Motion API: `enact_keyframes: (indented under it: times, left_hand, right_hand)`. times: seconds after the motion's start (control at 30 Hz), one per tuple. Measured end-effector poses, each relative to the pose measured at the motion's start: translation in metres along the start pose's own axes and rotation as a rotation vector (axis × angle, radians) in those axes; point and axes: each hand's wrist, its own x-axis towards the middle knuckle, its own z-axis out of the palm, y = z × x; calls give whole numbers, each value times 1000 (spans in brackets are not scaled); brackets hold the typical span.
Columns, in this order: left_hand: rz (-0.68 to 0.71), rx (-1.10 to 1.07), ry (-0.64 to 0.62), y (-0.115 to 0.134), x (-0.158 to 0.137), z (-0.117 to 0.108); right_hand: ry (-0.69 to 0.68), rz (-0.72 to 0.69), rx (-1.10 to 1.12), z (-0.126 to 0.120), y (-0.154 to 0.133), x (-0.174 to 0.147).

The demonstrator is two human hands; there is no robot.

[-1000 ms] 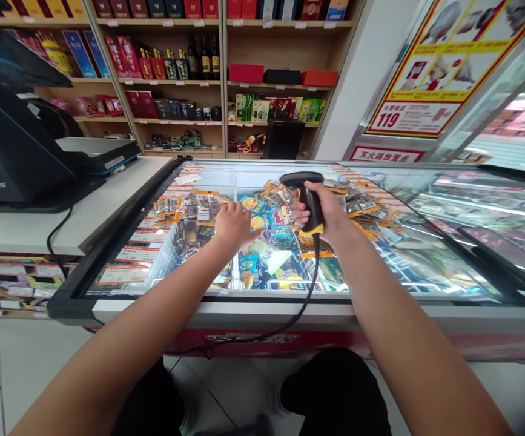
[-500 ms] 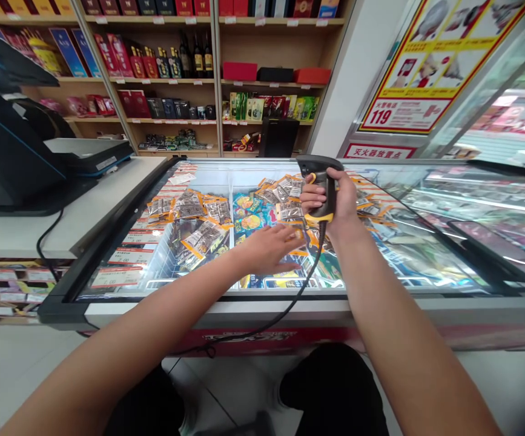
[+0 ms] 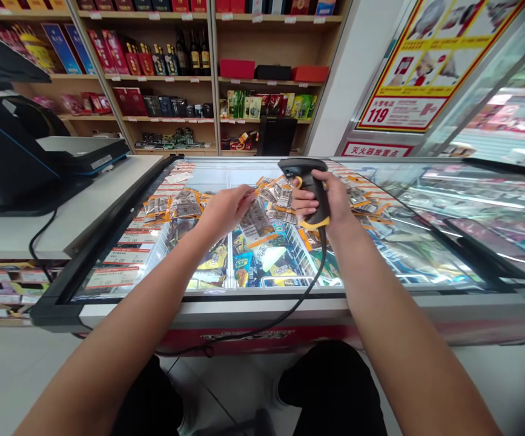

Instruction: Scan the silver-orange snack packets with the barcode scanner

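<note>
My right hand (image 3: 321, 200) is wrapped around the handle of a black and yellow barcode scanner (image 3: 314, 194), its head tilted toward the left. From the handle's base a black cable hangs down over the front of the freezer. Between the fingertips of my left hand (image 3: 228, 209) is a silver-grey snack packet (image 3: 257, 223) with orange edges and dark print. It is held just left of the scanner, above the glass top. Similar packets lie in a pile on the left (image 3: 183, 203) and a pile on the right (image 3: 357, 194), the latter partly behind my right hand.
A glass-topped chest freezer (image 3: 244, 307) with colourful packs inside stands before me. At left are a counter (image 3: 80, 212) and a black checkout machine (image 3: 8, 151). Behind the freezer, shelves (image 3: 166, 79) hold bottles and boxes. Price labels (image 3: 117, 257) lie along the freezer's left side.
My left hand has moved left and up from lying spread above the glass, and now pinches a packet. The scanner in my right hand has shifted slightly left.
</note>
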Motion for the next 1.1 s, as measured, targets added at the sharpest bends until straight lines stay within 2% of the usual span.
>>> enact_keyframes:
  times: [0.13,0.2,0.3,0.37,0.47,0.7,0.93,1.1]
  left_hand:
    - [-32,-39,40,-27,-2,-3]
    - [-26,-45,-8,-38,-4,-9]
    - [-5,-67,-266,-46,-9,-22]
    - [-19,-1,-432,-46,-13,-28]
    - [-72,144,-542,-42,-15,-25]
    - [-148,217,-516,-31,-12,-3]
    - [-151,221,-504,-33,-13,-1]
    - [-97,120,-392,-30,-8,1]
  right_hand:
    - [-3,84,-155,3,8,2]
    - [16,122,-194,4,13,3]
    - [12,210,-248,2,18,5]
    - [-17,253,-290,1,20,5]
    - [-69,295,-348,0,24,7]
    - [-99,344,-397,0,30,10]
    - [-88,340,-437,-3,29,9]
    - [-116,317,-414,-5,26,9]
